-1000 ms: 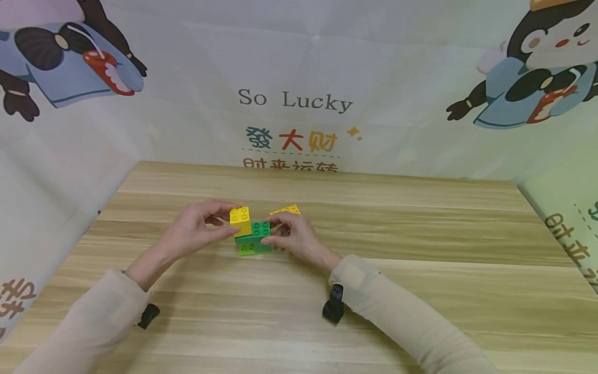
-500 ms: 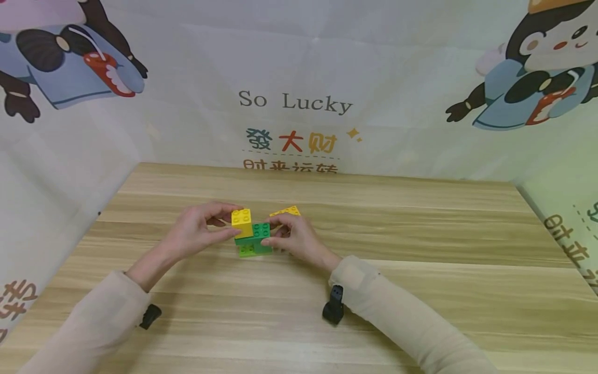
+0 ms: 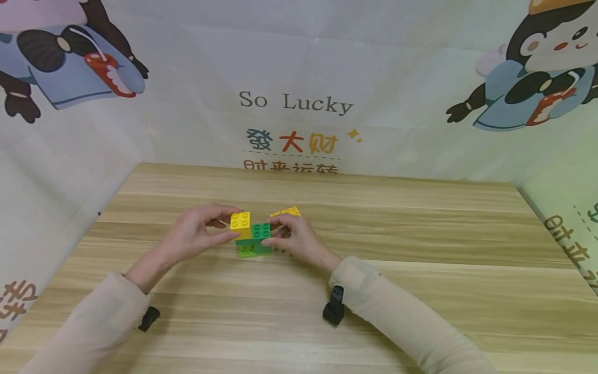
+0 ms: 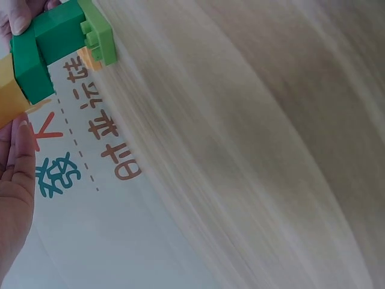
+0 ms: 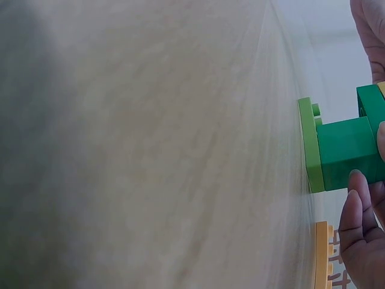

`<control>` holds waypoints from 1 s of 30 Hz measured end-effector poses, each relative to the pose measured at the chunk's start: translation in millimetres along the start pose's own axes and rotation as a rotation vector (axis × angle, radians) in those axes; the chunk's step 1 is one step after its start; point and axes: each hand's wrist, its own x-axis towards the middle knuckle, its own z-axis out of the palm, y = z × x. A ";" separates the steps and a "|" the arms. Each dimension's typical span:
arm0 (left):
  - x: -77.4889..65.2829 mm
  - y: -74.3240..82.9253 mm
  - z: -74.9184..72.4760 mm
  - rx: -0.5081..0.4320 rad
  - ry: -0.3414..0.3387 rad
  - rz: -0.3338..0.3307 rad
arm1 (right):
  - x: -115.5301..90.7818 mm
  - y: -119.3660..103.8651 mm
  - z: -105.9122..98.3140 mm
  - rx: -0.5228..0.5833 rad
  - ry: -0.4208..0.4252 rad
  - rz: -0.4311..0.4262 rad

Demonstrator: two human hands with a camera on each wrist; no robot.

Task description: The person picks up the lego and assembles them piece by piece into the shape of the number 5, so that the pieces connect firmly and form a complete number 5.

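My left hand (image 3: 198, 231) pinches a yellow toy building block (image 3: 240, 225) between thumb and fingers. That block sits on the left part of a dark green block (image 3: 261, 230), which overhangs to the left. Below it, another dark green block (image 5: 348, 153) stands on a light green plate (image 4: 103, 33) that lies on the table. My right hand (image 3: 301, 240) grips the right side of the green stack, thumb in front and fingers behind. Whether the yellow block is fully pressed down, I cannot tell.
Behind my right hand lies a studded yellow plate (image 3: 287, 211), partly hidden; its edge shows as an orange-yellow strip (image 5: 322, 256) in the right wrist view. The wooden table (image 3: 420, 223) ends at a printed cloth backdrop (image 3: 397, 104).
The yellow block has come down slightly and straightened over the left part of the upper green block, with my left hand. My right hand and the green stack have barely moved.
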 end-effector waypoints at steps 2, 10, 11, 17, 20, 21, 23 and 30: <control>-0.7 -0.7 1.2 0.002 0.012 0.012 | 0.0 0.6 0.2 0.002 0.000 0.002; -0.8 -0.3 1.7 0.063 0.030 0.049 | -0.3 0.6 0.0 0.007 0.011 -0.015; -0.7 -0.1 1.4 0.067 0.028 0.048 | -0.2 0.6 0.1 0.007 0.012 -0.014; 1.2 1.8 -0.9 0.085 -0.002 0.042 | -0.1 0.4 0.3 0.010 0.011 -0.014; 1.9 3.5 -2.6 0.096 -0.016 0.037 | 0.1 1.1 0.4 0.011 0.012 -0.014; 2.0 4.0 -3.0 0.099 -0.020 0.033 | 0.2 1.4 0.5 0.009 0.013 -0.015; 1.8 5.0 -3.8 0.101 -0.024 0.027 | 0.3 1.7 0.6 0.008 0.013 -0.015; 1.3 4.1 -2.9 0.104 -0.016 0.037 | 0.8 1.7 1.1 0.015 0.012 -0.007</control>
